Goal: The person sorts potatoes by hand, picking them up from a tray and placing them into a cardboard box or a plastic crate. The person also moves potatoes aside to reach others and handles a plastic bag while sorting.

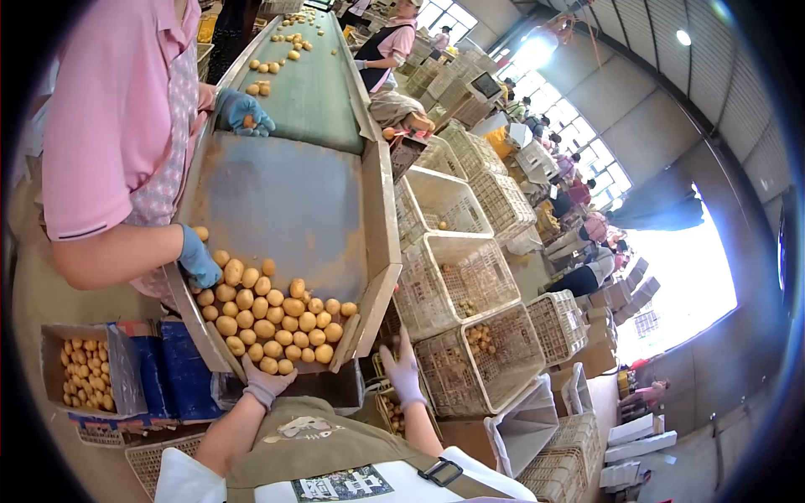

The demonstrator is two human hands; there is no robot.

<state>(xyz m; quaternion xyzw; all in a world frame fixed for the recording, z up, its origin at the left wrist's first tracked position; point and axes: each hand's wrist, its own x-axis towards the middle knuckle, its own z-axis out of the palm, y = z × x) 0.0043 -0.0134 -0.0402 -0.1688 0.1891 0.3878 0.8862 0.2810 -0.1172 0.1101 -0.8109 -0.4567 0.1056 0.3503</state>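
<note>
A pile of potatoes lies at the low end of a metal chute, against its front lip. My left hand, in a pale lilac glove, is at that lip just below the nearest potatoes, fingers apart and nothing seen in it. Off the chute's right corner, my right hand is raised with its fingers spread, also gloved and holding nothing. It is beside the stacked plastic crates. Below the lip, between my hands, sits a lined box, partly hidden by the chute and my left hand.
At left, a co-worker's gloved hand touches the pile; the other holds a potato. A green conveyor belt brings potatoes. A box of potatoes stands lower left. Crates line the right side. Another person stands beyond.
</note>
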